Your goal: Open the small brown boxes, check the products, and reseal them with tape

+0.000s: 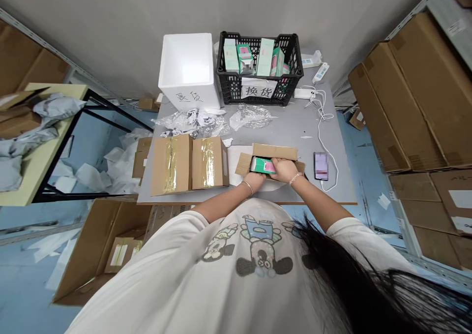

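An open cardboard box (275, 151) sits at the table's front with its flaps folded outward. A small green and pink box (261, 165) shows in its opening, lying lengthwise. At the right end of that green and pink box, my right hand (284, 170) is closed, with the thumb over its top. My left hand (254, 181), wearing a bracelet, is closed at the near edge of the cardboard box; its fingertips are partly hidden. Two taped cartons (171, 167) stand side by side just to the left.
A white foam box (186, 95) and a black crate (232, 95) with several green and white boxes stand at the back. Crumpled plastic wrap (254, 116) lies before them. A phone (320, 166) on a white cable lies right. Large cartons (427, 98) flank the table.
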Demonstrator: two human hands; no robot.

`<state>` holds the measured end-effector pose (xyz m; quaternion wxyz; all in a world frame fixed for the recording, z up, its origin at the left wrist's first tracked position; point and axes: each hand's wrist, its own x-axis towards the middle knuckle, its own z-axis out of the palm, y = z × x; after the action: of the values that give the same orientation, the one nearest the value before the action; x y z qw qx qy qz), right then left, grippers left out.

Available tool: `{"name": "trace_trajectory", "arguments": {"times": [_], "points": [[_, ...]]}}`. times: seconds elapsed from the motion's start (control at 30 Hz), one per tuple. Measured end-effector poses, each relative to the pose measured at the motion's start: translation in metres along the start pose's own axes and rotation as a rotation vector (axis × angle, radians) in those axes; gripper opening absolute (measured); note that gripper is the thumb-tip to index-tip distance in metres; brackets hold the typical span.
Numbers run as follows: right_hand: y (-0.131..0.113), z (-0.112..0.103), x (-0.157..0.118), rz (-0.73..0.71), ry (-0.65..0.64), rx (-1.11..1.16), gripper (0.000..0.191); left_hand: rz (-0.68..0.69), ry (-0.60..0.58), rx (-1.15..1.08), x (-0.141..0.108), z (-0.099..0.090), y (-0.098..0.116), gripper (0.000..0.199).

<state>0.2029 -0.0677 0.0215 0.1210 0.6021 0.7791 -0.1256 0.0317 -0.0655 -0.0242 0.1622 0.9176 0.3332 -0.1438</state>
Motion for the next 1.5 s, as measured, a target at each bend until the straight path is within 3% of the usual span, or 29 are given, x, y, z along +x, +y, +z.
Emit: {"name": "trace_trajectory", "arguments": {"times": [0.17, 0.37, 0.5, 0.67, 0.73, 0.87, 1.03, 1.13, 1.23, 1.37, 1.5], "points": [[0.018, 0.007, -0.008, 0.036, 0.18, 0.27, 0.057, 0.004, -0.034, -0.009, 0.0, 0.001, -0.007, 0.028], [0.036, 0.008, -0.01, 0.094, 0.5, 0.972, 0.056, -0.041, -0.047, -0.012, -0.005, 0.008, -0.012, 0.027], [0.047, -0.004, -0.017, 0.192, 0.691, 1.255, 0.053, -0.092, -0.007, 0.001, 0.01, 0.001, -0.022, 0.031], [0.06, -0.006, -0.045, 0.228, 0.876, 1.376, 0.055, -0.201, 0.086, 0.019, 0.043, -0.022, -0.049, 0.036], [0.056, 0.006, -0.058, 0.243, 0.844, 1.361, 0.057, -0.241, 0.112, 0.02, 0.054, -0.029, -0.057, 0.037], [0.03, 0.044, -0.072, 0.292, 0.643, 1.257, 0.061, -0.261, 0.169, -0.003, 0.064, -0.031, -0.058, 0.047], [0.0, 0.085, -0.063, 0.319, 0.48, 1.017, 0.067, -0.288, 0.319, -0.035, 0.045, -0.021, -0.043, 0.063], [-0.004, 0.1, -0.055, 0.329, 0.377, 0.899, 0.061, -0.254, 0.439, -0.13, 0.026, -0.014, -0.021, 0.059], [-0.001, 0.113, -0.052, 0.313, 0.318, 0.823, 0.061, -0.174, 0.485, -0.28, 0.015, -0.007, 0.013, 0.049], [0.007, 0.127, -0.053, 0.323, 0.235, 0.802, 0.062, -0.159, 0.414, -0.375, 0.014, -0.005, 0.055, 0.055], [0.015, 0.131, -0.056, 0.276, 0.22, 0.837, 0.061, -0.235, 0.332, -0.326, 0.019, -0.01, 0.074, 0.073]]}}
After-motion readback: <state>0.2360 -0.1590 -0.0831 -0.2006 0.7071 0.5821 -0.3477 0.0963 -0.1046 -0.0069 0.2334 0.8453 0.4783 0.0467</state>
